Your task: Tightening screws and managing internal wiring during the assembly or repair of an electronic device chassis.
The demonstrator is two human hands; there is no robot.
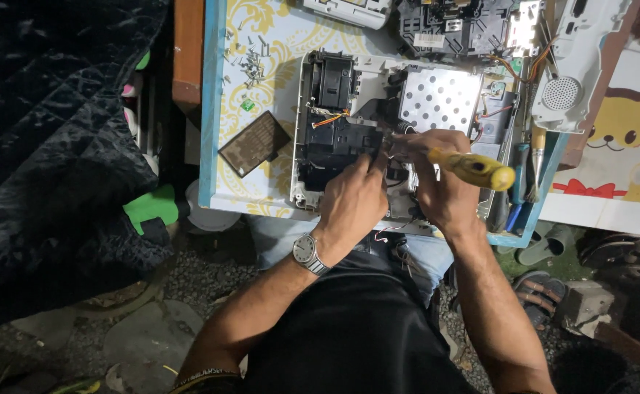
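Observation:
An opened white device (302,131) lies on a small table with a yellow patterned top (276,36). Inside it are black modules and a perforated metal plate (438,98). My right hand (437,186) grips a screwdriver with a yellow handle (473,168), its tip pointing left into the middle of the device. My left hand (353,201), with a wristwatch (307,252) on the wrist, rests its fingers on a black module (334,146) right beside the screwdriver tip.
A pile of loose screws (251,62) and a dark mesh panel (254,144) lie left of the device. A circuit assembly (451,25) and a white cover with a round grille (572,80) sit at the back right. Hand tools (524,179) lie along the table's right edge.

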